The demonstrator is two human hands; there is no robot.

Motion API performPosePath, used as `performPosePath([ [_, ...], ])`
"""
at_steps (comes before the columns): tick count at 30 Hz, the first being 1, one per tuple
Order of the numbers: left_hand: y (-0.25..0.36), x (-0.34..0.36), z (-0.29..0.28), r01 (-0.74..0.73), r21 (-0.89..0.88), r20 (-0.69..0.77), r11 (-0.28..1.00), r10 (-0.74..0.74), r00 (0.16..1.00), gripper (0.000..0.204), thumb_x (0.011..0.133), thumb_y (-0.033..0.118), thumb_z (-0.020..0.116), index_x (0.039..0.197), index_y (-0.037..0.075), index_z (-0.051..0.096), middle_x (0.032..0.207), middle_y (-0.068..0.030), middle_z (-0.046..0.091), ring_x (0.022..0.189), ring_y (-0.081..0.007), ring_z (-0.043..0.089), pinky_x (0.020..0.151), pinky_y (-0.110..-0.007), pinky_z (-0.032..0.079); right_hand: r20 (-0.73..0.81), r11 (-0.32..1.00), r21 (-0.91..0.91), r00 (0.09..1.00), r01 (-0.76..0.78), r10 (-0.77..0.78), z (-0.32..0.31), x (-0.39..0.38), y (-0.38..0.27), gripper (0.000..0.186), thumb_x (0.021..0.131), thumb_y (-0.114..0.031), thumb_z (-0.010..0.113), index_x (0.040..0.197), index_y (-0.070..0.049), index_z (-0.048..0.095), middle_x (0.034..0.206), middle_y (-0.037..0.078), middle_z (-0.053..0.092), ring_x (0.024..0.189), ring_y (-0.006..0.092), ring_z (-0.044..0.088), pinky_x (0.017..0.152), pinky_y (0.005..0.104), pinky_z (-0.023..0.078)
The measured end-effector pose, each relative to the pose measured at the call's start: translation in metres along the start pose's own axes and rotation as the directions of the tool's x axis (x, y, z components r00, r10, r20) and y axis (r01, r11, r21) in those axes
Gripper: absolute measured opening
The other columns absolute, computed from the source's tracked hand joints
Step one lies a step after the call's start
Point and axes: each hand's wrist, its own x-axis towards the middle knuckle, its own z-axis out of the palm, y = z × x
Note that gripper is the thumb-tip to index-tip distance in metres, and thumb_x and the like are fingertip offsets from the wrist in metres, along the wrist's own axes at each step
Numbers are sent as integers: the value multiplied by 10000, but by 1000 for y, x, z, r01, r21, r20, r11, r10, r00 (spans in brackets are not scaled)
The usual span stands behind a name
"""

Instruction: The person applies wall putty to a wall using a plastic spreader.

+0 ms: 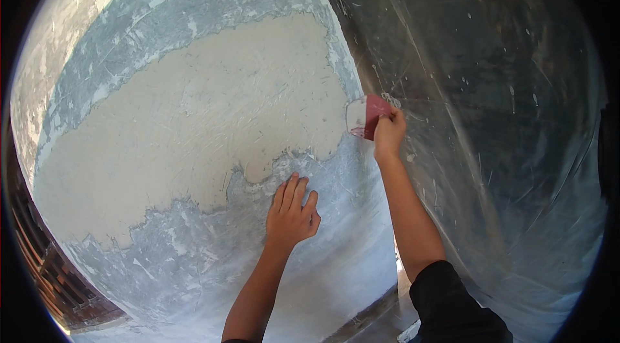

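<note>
A curved grey-blue panel fills the left and middle of the view. Across it spreads a broad ragged patch of pale filler. My right hand grips a flat red putty spreader at the panel's right edge. Whitish filler coats the spreader's left part. Against the bare grey surface just below the patch rests my left hand, its fingers stretched out and nothing in it.
Wrinkled clear plastic sheeting covers a dark surface to the right of the panel. Brown slatted pieces show at the lower left. A dark strip runs along the panel's lower right edge.
</note>
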Motion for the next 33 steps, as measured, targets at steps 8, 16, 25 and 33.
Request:
performPosePath([
  [8, -3, -2, -2, 31, 5, 36, 1000, -31, 999, 282, 726, 146, 589, 999, 76, 599, 1224, -171, 587, 1258, -348, 505, 1021, -466, 408, 299, 976, -111, 943, 186, -145, 26, -35, -22, 197, 851, 25, 546, 1040, 32, 602, 965, 145, 666, 899, 210, 639, 849, 344, 479],
  [16, -3, -2, 0, 25, 8, 17, 1000, -25, 1000, 308, 714, 141, 594, 1014, 73, 586, 1225, -170, 583, 1255, -348, 505, 1027, -467, 399, 217, 989, 0, 966, 145, -141, 18, -40, -20, 193, 864, 12, 542, 1050, 24, 593, 961, 158, 669, 884, 233, 648, 845, 345, 483],
  [25, 0, 0, 0, 20, 10, 18, 1000, -20, 1000, 312, 710, 137, 594, 1016, 78, 586, 1223, -168, 585, 1252, -343, 509, 1027, -462, 398, 32, 999, -49, 999, 17, -16, -9, -12, 2, 207, 855, 37, 531, 1049, 21, 602, 945, 123, 667, 870, 204, 629, 806, 316, 482],
  [33, -2, 1, -1, 8, -10, 13, 1000, -7, 1000, 290, 695, 139, 616, 969, 49, 584, 1223, -174, 565, 1239, -367, 502, 1010, -494, 405, 175, 994, -72, 982, 83, -69, -2, -21, 17, 184, 858, 18, 549, 1033, 21, 605, 935, 111, 667, 866, 179, 621, 807, 302, 476],
])
